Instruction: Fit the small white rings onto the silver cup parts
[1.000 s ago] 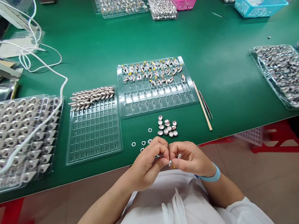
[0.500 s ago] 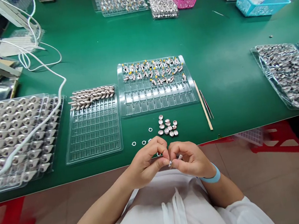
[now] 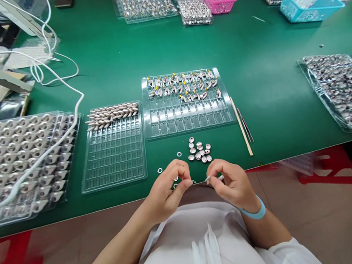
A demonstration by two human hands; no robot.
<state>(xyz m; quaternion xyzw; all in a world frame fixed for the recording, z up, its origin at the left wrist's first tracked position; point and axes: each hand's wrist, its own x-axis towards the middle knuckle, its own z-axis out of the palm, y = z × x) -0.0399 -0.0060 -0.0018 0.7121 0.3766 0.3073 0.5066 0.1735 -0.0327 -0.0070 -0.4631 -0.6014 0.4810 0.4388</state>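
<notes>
My left hand (image 3: 167, 189) is curled at the table's near edge, its thumb and fingertips pinched on something too small to make out. My right hand (image 3: 231, 181), a blue band on its wrist, pinches a small silver metal part (image 3: 214, 179) that pokes out toward the left hand. A small gap separates the two hands. Just beyond them lie a cluster of small round metal caps (image 3: 199, 150) and a few tiny white rings (image 3: 179, 154) on the green table (image 3: 259, 53).
A clear tray (image 3: 187, 102) with yellow-tipped parts sits ahead, a tray of silver pieces (image 3: 113, 146) to its left, a full tray (image 3: 19, 164) under a white cable further left. A wooden stick (image 3: 241, 126) lies right. Baskets, trays and other people's hands line the far edge.
My hands have drawn apart a little and moved slightly up toward the table edge; before they were touching fingertip to fingertip. The view shifted slightly.
</notes>
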